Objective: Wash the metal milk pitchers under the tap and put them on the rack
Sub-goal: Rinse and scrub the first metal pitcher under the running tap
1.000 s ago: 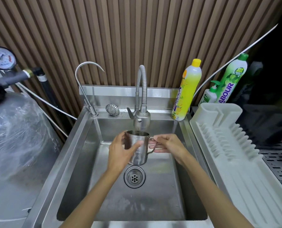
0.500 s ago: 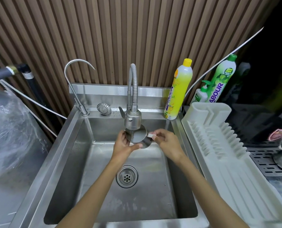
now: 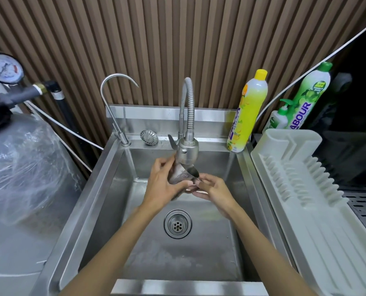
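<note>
One steel sink (image 3: 177,263) fills the middle of the frame, with a white drying rack (image 3: 318,221) along its right edge. A flexible tap (image 3: 188,150) arches from the back ledge to centre frame, and a yellow bottle (image 3: 247,112) stands on that ledge to its right. Just under the tap head, the left hand (image 3: 162,184) curls round the body of a tilted metal milk pitcher (image 3: 181,175). The right hand (image 3: 212,189) pinches its handle side. The pitcher hangs over the basin, above the drain (image 3: 177,224) in the frame.
</note>
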Available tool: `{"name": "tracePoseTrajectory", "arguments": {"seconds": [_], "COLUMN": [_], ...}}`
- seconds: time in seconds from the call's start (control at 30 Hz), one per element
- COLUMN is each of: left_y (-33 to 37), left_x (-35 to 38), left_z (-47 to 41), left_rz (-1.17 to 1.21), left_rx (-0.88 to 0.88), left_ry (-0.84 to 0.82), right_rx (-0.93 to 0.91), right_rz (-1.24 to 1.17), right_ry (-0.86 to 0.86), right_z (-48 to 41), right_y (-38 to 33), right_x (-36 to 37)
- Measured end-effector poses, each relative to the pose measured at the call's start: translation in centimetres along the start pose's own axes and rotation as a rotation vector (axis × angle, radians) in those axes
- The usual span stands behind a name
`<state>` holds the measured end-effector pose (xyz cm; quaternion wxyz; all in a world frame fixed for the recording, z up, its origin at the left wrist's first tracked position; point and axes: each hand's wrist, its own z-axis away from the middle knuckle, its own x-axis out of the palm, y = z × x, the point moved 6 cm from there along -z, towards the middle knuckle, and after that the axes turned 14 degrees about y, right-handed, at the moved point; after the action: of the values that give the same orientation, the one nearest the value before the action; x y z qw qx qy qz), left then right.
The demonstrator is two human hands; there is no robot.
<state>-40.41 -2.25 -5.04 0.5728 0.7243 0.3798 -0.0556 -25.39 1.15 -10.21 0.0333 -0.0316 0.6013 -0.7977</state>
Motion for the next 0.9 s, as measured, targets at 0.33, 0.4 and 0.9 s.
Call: {"name": "tracePoseTrajectory", "arguments": {"seconds": [0.33, 0.4, 0.9], "left_y": [-1.8, -1.9, 0.0], "left_x": [2.5, 3.7, 2.3], "left_z": [3.7, 4.4, 0.0], "left_rz": [0.231, 0.381, 0.451], "left_rx": [-0.477, -0.586, -0.308], "left_ry": [0.08, 0.031, 0.229], "right_rx": [-0.1, -0.183, -0.148], "right_rz": [0.51, 0.628, 0.19], "right_ry": [0.014, 0.056, -0.022], "right_z": [0.6, 0.6, -0.4], "right_y": [-5.4, -6.7, -4.2], "right_x": [-3.3, -3.7, -1.7]}}
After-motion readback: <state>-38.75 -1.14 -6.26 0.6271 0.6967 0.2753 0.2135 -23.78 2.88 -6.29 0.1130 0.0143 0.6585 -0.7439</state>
